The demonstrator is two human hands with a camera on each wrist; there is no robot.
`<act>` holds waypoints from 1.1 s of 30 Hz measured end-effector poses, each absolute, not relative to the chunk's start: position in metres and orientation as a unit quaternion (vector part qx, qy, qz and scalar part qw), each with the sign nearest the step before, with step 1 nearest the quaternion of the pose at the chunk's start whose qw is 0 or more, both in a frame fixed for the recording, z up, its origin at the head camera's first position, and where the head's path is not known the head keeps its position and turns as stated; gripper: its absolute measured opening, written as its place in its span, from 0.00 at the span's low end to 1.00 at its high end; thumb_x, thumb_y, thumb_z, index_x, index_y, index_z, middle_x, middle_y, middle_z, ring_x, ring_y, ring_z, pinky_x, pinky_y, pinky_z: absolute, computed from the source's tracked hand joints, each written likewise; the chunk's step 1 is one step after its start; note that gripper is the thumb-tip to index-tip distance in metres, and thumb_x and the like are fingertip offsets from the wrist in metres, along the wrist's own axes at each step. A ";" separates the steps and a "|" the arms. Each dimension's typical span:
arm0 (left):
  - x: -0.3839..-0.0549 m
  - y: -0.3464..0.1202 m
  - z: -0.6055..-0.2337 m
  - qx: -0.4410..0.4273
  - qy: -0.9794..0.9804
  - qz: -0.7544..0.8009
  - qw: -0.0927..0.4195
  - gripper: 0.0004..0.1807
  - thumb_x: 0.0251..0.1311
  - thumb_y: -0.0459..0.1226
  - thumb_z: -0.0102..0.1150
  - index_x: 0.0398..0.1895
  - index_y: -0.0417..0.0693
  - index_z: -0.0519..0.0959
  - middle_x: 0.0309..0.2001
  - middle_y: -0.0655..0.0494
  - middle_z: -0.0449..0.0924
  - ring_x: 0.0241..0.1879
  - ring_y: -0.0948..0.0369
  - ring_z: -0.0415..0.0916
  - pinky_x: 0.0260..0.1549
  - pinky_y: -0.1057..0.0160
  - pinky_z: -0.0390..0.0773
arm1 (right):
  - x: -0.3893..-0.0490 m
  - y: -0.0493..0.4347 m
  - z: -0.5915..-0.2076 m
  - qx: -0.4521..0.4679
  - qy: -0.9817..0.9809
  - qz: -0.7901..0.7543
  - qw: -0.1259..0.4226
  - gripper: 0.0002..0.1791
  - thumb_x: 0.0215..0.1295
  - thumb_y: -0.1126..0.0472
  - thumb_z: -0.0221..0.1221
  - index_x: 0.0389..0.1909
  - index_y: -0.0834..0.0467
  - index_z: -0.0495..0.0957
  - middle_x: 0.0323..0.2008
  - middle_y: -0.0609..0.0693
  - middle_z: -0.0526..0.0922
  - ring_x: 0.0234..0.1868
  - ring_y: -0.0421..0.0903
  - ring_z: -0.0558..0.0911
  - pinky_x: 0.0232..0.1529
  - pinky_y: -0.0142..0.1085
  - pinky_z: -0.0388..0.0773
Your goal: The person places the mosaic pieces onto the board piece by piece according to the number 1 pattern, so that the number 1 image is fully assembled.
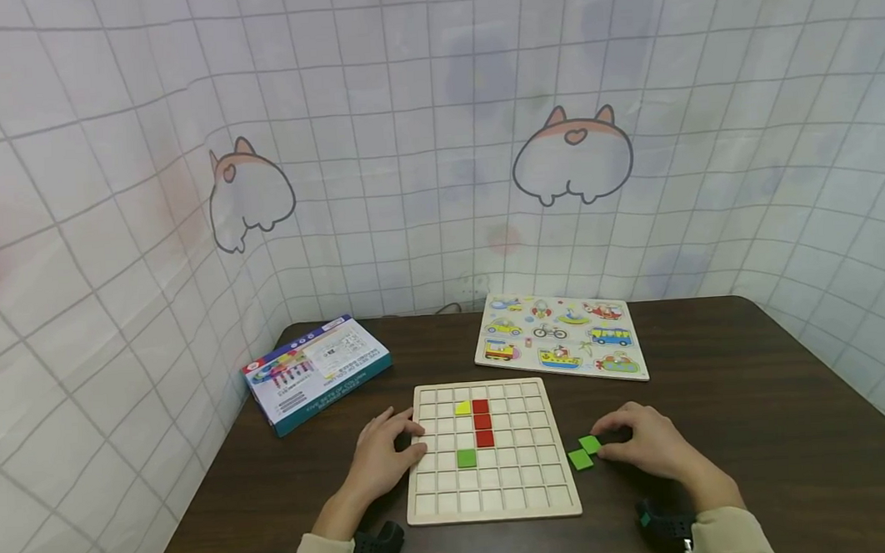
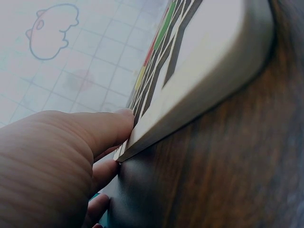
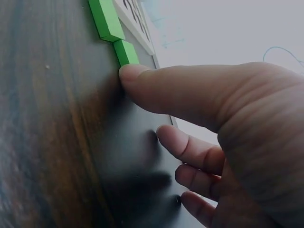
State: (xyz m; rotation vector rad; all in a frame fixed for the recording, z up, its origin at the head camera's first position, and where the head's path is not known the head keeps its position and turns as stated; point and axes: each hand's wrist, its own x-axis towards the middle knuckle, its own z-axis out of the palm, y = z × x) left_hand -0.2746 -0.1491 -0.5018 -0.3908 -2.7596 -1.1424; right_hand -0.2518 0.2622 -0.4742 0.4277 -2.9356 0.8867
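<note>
In the head view, a pale wooden grid board [image 1: 494, 516] lies on the table. On it sit a yellow piece [image 1: 462, 408], a column of red tiles [image 1: 483, 421] and a green tile [image 1: 466, 458]. My left hand [image 1: 380, 455] grips the board's left edge, thumb [image 2: 111, 126] lying on the rim in the left wrist view. To the right of the board, two green square tiles touch at their corners. My right hand [image 1: 650, 443] pinches the farther green tile [image 1: 590, 444] between thumb and index finger; the nearer green tile [image 1: 581, 460] lies loose beside the board. The right index fingertip is hidden in the right wrist view.
A flat box [image 1: 320, 371] rests at the table's back left. Behind the grid board, a white picture board [image 1: 562, 337] with vehicles lies near the back edge. A grid-patterned curtain [image 1: 423, 186] surrounds the dark wooden table [image 1: 764, 393].
</note>
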 end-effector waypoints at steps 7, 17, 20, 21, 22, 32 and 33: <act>-0.275 -0.150 -0.503 -0.126 -0.914 -0.381 0.062 0.08 0.59 0.40 0.67 0.41 0.57 0.83 0.67 0.51 0.71 0.72 0.44 0.54 0.67 0.33 0.46 | -0.254 0.261 -0.476 0.119 -0.960 0.248 0.047 0.13 0.50 0.48 0.73 0.33 0.47 0.84 0.35 0.45 0.78 0.39 0.48 0.75 0.40 0.50 0.71; -0.276 -0.149 -0.501 -0.121 -0.915 -0.380 0.057 0.07 0.58 0.40 0.68 0.40 0.56 0.83 0.67 0.49 0.71 0.72 0.44 0.54 0.67 0.33 0.46 | -0.256 0.259 -0.478 0.097 -0.965 0.239 0.048 0.14 0.51 0.48 0.72 0.35 0.49 0.83 0.36 0.47 0.78 0.40 0.50 0.76 0.43 0.54 0.71; -0.275 -0.149 -0.501 -0.121 -0.916 -0.377 0.057 0.08 0.59 0.40 0.67 0.41 0.56 0.83 0.67 0.49 0.70 0.72 0.43 0.54 0.67 0.33 0.46 | -0.257 0.259 -0.478 0.101 -0.964 0.240 0.046 0.13 0.52 0.48 0.71 0.35 0.49 0.83 0.36 0.46 0.79 0.40 0.48 0.77 0.43 0.53 0.73; -0.275 -0.149 -0.501 -0.121 -0.917 -0.377 0.057 0.08 0.59 0.40 0.67 0.41 0.56 0.83 0.67 0.49 0.70 0.72 0.43 0.54 0.67 0.33 0.46 | -0.258 0.258 -0.478 0.100 -0.965 0.239 0.047 0.12 0.52 0.49 0.71 0.35 0.49 0.84 0.36 0.45 0.79 0.40 0.48 0.77 0.43 0.52 0.73; -0.275 -0.150 -0.501 -0.121 -0.917 -0.376 0.057 0.08 0.59 0.40 0.67 0.41 0.56 0.83 0.67 0.49 0.70 0.72 0.43 0.54 0.67 0.33 0.46 | -0.258 0.257 -0.479 0.099 -0.965 0.237 0.047 0.12 0.53 0.50 0.71 0.35 0.50 0.84 0.36 0.45 0.79 0.40 0.48 0.77 0.43 0.52 0.74; -0.274 -0.149 -0.500 -0.121 -0.916 -0.379 0.055 0.08 0.59 0.40 0.67 0.41 0.56 0.83 0.67 0.49 0.70 0.72 0.43 0.53 0.66 0.32 0.47 | -0.260 0.254 -0.479 0.092 -0.965 0.241 0.056 0.10 0.55 0.54 0.70 0.35 0.52 0.84 0.38 0.46 0.80 0.43 0.49 0.79 0.48 0.53 0.76; -0.274 -0.149 -0.500 -0.122 -0.916 -0.379 0.055 0.08 0.59 0.41 0.67 0.41 0.56 0.83 0.67 0.49 0.70 0.72 0.43 0.53 0.66 0.32 0.47 | -0.260 0.253 -0.479 0.091 -0.964 0.243 0.060 0.10 0.55 0.54 0.70 0.35 0.53 0.84 0.39 0.47 0.81 0.43 0.50 0.79 0.48 0.53 0.76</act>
